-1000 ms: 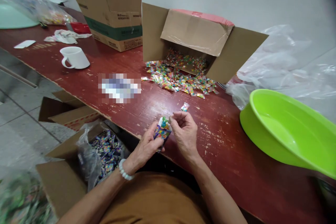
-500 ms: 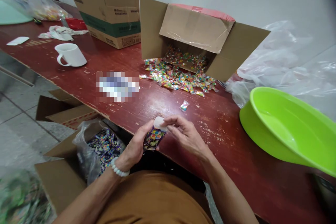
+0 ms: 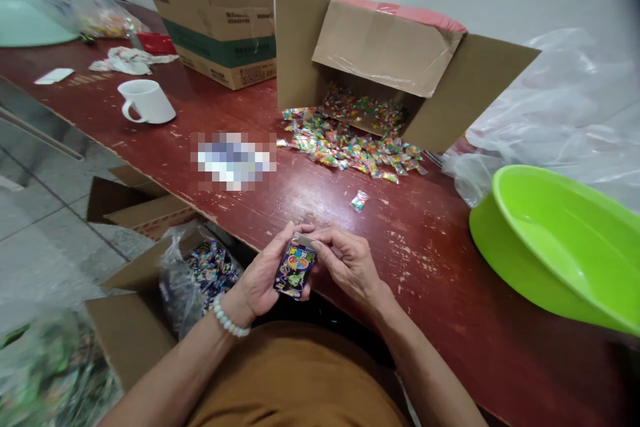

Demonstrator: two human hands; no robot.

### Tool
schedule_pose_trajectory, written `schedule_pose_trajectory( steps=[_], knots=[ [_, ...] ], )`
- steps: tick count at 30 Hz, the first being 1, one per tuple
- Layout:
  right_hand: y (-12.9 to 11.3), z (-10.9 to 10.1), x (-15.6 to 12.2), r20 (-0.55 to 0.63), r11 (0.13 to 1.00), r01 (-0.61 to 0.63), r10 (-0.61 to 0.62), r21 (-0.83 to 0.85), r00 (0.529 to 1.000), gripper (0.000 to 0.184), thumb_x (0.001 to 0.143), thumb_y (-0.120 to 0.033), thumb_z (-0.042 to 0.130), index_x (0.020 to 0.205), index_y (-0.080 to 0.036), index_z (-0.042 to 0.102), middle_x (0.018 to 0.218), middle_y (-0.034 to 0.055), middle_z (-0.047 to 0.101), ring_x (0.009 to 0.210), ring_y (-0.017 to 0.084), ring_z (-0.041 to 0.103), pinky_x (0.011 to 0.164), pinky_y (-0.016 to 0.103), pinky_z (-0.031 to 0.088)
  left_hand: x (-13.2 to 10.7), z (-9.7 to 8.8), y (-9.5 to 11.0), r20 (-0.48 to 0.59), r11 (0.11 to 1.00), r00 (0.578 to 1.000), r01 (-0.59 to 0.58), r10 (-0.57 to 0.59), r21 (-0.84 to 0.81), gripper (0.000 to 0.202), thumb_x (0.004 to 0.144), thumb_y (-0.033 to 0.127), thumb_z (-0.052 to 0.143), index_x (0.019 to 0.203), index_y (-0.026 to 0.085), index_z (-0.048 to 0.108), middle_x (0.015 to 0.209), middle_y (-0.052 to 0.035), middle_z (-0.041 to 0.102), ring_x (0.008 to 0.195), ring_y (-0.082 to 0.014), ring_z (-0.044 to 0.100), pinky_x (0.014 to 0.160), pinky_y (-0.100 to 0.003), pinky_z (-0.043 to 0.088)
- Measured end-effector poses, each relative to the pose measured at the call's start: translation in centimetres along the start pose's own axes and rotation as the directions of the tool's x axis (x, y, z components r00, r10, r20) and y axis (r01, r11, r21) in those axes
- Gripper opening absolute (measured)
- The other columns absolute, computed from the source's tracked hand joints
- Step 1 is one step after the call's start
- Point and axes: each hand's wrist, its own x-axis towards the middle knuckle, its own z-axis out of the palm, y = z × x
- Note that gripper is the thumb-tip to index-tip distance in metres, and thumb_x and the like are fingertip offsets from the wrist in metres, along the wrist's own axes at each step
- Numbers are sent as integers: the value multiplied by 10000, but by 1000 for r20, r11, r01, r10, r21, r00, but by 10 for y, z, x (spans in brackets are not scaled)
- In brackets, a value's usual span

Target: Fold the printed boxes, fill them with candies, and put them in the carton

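Note:
My left hand, with a beaded bracelet on its wrist, is closed around a small dark purple candy box with colourful print. The box is tilted toward me over the table's front edge. My right hand pinches the box's top end, thumb and fingers at the flap. Its fingers partly cover the flap. Beyond my hands, one wrapped candy lies alone on the red table. A pile of wrapped candies spills from an open cardboard box lying on its side.
A lime green basin stands at the right, beside clear plastic bags. A white mug, a blurred-out item and a taller carton are at the left. Below the edge, a plastic bag holds many purple packs.
The white top flap, raised before, is now folded down at the box's top under my right fingers. The camera view has shifted slightly left.

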Motion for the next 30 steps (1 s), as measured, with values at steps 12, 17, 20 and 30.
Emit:
schedule_pose_trajectory(
  steps=[12, 17, 20, 30],
  knots=[
    [-1, 16, -4, -22, 994, -54, 56, 95, 998, 153, 919, -173, 593, 960, -224, 732, 1054, 69, 773, 990, 197, 725, 876, 331, 565, -5, 2, -1, -97, 997, 993, 71, -68, 28, 471, 1003, 509, 399, 1029, 132, 679, 555, -32, 647, 359, -179, 606, 308, -263, 498],
    [-3, 17, -5, 97, 864, -323, 310, 387, 946, 87, 904, -278, 663, 901, -212, 719, 1116, 66, 749, 928, 187, 711, 734, 298, 572, -4, -1, -4, -67, 1000, 997, 24, -24, -2, 516, 979, 562, 417, 1268, 194, 633, 638, -28, 673, 380, -170, 601, 328, -271, 499],
    [-2, 20, -3, 128, 776, -425, 416, 466, 900, 94, 840, -284, 739, 890, -205, 737, 1073, 60, 759, 870, 176, 708, 716, 289, 566, -2, -6, -11, -103, 996, 994, -38, 46, 84, 592, 929, 636, 480, 1271, 188, 659, 649, -34, 675, 393, -144, 583, 345, -233, 476],
    [0, 25, -4, 88, 804, -462, 465, 374, 881, 181, 820, -369, 746, 792, -191, 728, 969, 73, 754, 773, 188, 688, 687, 320, 562, -4, -16, -12, -102, 993, 992, -70, 80, 100, 514, 878, 553, 622, 1219, 179, 707, 712, -45, 687, 516, -152, 609, 385, -224, 476]
  ],
)
